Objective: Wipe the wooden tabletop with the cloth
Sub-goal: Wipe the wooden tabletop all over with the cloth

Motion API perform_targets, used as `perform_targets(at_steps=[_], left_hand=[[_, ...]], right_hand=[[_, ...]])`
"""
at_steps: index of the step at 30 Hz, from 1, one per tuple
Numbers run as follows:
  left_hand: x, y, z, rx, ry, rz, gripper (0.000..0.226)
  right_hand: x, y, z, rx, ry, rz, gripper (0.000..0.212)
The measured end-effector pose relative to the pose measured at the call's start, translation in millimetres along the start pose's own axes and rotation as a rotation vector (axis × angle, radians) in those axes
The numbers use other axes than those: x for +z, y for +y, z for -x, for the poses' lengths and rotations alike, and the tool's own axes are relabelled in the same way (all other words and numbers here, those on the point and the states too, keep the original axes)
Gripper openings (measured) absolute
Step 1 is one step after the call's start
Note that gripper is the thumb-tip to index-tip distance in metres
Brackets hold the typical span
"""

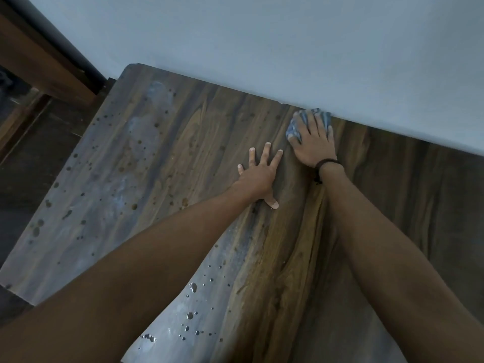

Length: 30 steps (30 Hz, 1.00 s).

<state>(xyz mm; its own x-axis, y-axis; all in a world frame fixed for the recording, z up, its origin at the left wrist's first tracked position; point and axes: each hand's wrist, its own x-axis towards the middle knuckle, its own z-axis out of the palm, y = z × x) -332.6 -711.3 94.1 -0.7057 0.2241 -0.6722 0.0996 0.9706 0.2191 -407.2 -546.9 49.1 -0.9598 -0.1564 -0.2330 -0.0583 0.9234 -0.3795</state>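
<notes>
Plainly the cloth [318, 117] looked soft and limp, so our right hand [314, 145] pressed it flat, fingers apart, on the tabletop [183, 153]; our left hand [258, 175] lay splayed, empty.

Looks like a room in somebody's home tbh: worn, stain-spotted wooden tabletop [183, 153] pushed right up against a plain pale painted wall [262, 35], dark floor [39, 158] on the left, some brown woodwork [34, 56] far left.
</notes>
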Motion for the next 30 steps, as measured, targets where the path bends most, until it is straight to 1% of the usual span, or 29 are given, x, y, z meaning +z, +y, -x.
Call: perform_targets(at_steps=[1,2,3,6,7,8,9,10,12,14,15,16,17,19,20,21,23,24,25,28,29,30], left_hand=[[0.7,0.1,-0.3,0.002,0.003,0.003,0.149],[1.2,0.0,-0.5,0.005,0.007,0.006,0.149],[1.4,0.2,-0.5,0.007,0.009,0.01,0.149],[1.4,-0.6,0.4,0.01,0.018,0.025,0.148],[1.0,-0.2,0.8,0.01,0.017,0.025,0.148],[0.5,0.5,0.7,0.007,0.016,0.024,0.148],[0.5,1.1,0.3,0.003,0.014,0.024,0.148],[0.4,1.4,0.4,-0.001,0.012,0.023,0.148],[-0.1,0.4,0.6,-0.005,0.008,0.015,0.149],[0.6,-0.8,0.2,-0.001,0.008,0.013,0.148],[1.1,-0.8,0.6,0.007,0.012,0.013,0.148],[1.3,-1.0,0.8,0.013,0.018,0.011,0.147],[0.8,-1.3,1.1,0.014,0.02,0.011,0.147],[0.5,-2.2,1.6,0.013,0.017,0.023,0.147],[-0.1,-2.2,2.0,0.012,0.015,0.024,0.147],[-0.6,-1.4,1.8,0.011,0.01,0.021,0.147],[-0.3,0.0,1.1,0.007,-0.002,0.017,0.147],[-0.2,0.1,1.0,0.004,-0.004,0.014,0.148],[-0.5,0.0,1.0,0.002,-0.003,0.013,0.148],[-0.1,-2.1,0.8,0.011,-0.004,0.028,0.147],[0.1,-2.7,0.7,0.016,-0.001,0.026,0.147],[0.4,-3.1,0.4,0.021,-0.001,0.02,0.147]], right_hand=[[-1.0,7.0,5.4,-0.044,-0.009,0.025,0.061],[-2.0,18.5,12.2,-0.047,0.017,0.046,0.06],[-2.9,31.5,19.3,0.001,0.072,0.043,0.059],[-2.3,48.6,30.8,0.348,0.247,-0.058,0.06],[-0.8,43.3,27.7,0.431,0.264,-0.069,0.06],[0.1,33.8,21.1,0.468,0.257,-0.074,0.06],[0.3,22.1,13.4,0.454,0.23,-0.074,0.061],[1.7,10.3,6.0,0.389,0.193,-0.066,0.061],[8.1,-6.0,-2.0,0.17,0.133,-0.016,0.059],[10.7,-0.1,1.7,0.003,0.095,0.043,0.057],[6.9,10.9,5.1,-0.022,0.103,0.051,0.057],[1.5,23.7,7.4,0.008,0.136,0.047,0.056],[-5.0,34.7,8.6,0.094,0.168,0.024,0.057],[-11.2,39.4,8.6,0.277,0.177,-0.046,0.058],[-7.6,32.5,10.2,0.277,0.167,-0.039,0.059],[-0.6,24.7,14.1,0.202,0.157,0.008,0.059],[8.8,23.9,25.4,-0.01,0.124,0.083,0.057],[5.3,30.4,28.0,-0.067,0.107,0.09,0.056],[-0.2,38.0,25.7,-0.051,0.108,0.082,0.056],[-4.4,34.9,16.5,0.178,0.141,0.006,0.057],[3.5,24.6,19.5,0.164,0.148,0.033,0.058],[11.8,14.9,27.2,0.096,0.154,0.074,0.058]])
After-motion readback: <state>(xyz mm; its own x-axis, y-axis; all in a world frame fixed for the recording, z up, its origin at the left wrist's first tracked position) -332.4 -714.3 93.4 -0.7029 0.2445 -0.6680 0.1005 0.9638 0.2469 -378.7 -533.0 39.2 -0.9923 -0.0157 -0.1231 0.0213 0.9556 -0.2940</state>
